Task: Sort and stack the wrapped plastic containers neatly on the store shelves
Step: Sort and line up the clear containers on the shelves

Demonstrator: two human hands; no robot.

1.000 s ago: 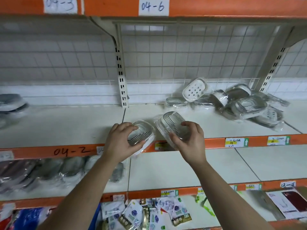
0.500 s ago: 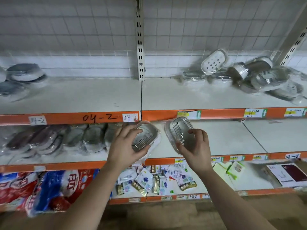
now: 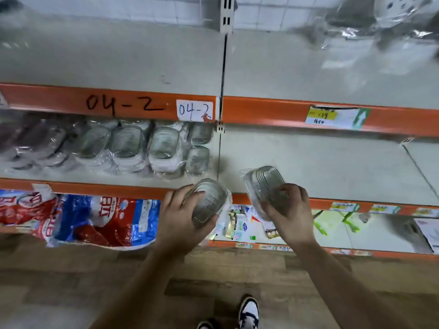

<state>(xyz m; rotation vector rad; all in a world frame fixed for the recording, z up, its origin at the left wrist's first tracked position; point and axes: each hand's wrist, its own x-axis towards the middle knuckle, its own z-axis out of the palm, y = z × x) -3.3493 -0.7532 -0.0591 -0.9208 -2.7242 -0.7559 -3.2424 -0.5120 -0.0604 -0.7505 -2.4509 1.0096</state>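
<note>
My left hand (image 3: pixel 181 216) grips a clear wrapped oval container (image 3: pixel 210 200) in front of the orange lip of the middle shelf (image 3: pixel 308 167). My right hand (image 3: pixel 288 210) holds a second wrapped container (image 3: pixel 263 180), tilted, over that shelf's front edge. On the left half of the same shelf stands a row of several wrapped containers (image 3: pixel 142 148), grey and darker ones, leaning on each other. A blurred pile of more wrapped containers (image 3: pixel 384 17) lies at the back right of the upper shelf.
The upper shelf (image 3: pixel 118 60) carries the label 04-2 on its orange edge. Red and blue bags (image 3: pixel 95 219) sit on the lowest shelf at left, small packets (image 3: pixel 240 226) and green items (image 3: pixel 320 224) at right. My shoes (image 3: pixel 247 312) stand on a wooden floor.
Both hands have dropped with their containers from the upper shelf's edge to the middle shelf's edge. The view has tilted downward, bringing the floor and my shoes into sight.
</note>
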